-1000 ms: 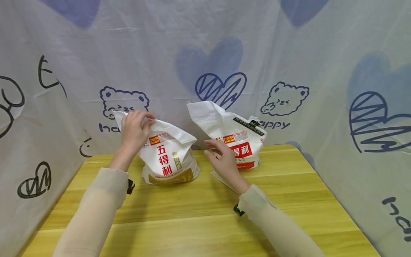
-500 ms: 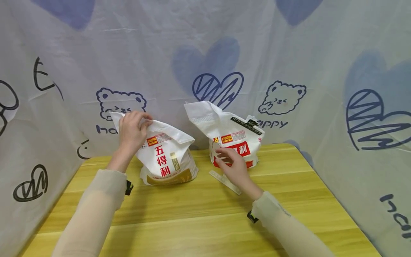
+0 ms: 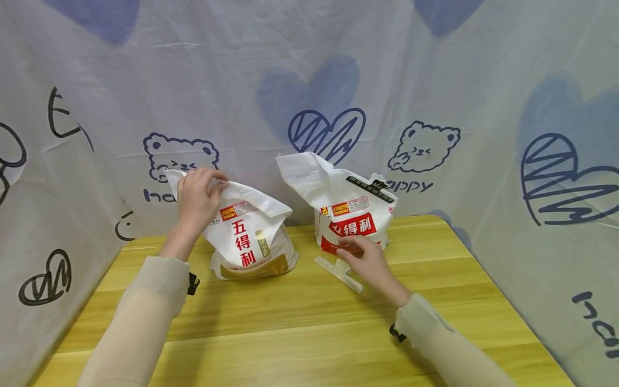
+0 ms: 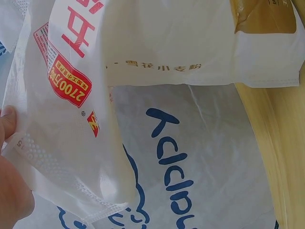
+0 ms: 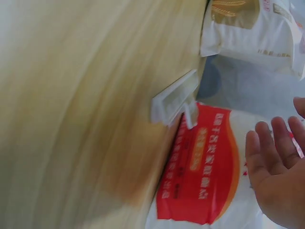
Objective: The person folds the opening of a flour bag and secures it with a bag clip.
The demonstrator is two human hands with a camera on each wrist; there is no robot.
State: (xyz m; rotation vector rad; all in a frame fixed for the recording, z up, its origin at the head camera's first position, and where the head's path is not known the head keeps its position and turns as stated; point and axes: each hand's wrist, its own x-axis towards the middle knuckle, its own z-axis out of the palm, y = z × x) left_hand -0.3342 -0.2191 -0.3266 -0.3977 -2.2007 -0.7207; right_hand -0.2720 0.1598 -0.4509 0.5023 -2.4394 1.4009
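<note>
My left hand (image 3: 195, 199) pinches the folded top edge of a white flour bag (image 3: 271, 231) with red lettering and a gold band at its base. In the left wrist view, a fingertip and part of the hand lie against the bag's top edge (image 4: 28, 148). A whitish, see-through sealing clip (image 3: 338, 274) lies on the table right of that bag. Just right of the clip hovers my right hand (image 3: 372, 266), its fingers loosely bent and holding nothing. The right wrist view shows the clip (image 5: 176, 98) apart from the right hand's fingers (image 5: 269, 145).
Behind my right hand stands a second flour bag (image 3: 309, 183) with a red label, its top folded down under a black clip (image 3: 369, 189). Both bags stand near the back of the wooden table (image 3: 271, 333). A printed curtain (image 3: 242, 80) hangs behind and at the sides.
My right hand has moved right and down, from in front of the red-label bag to beside the whitish clip, uncovering it. My left hand keeps its hold on the left bag.
</note>
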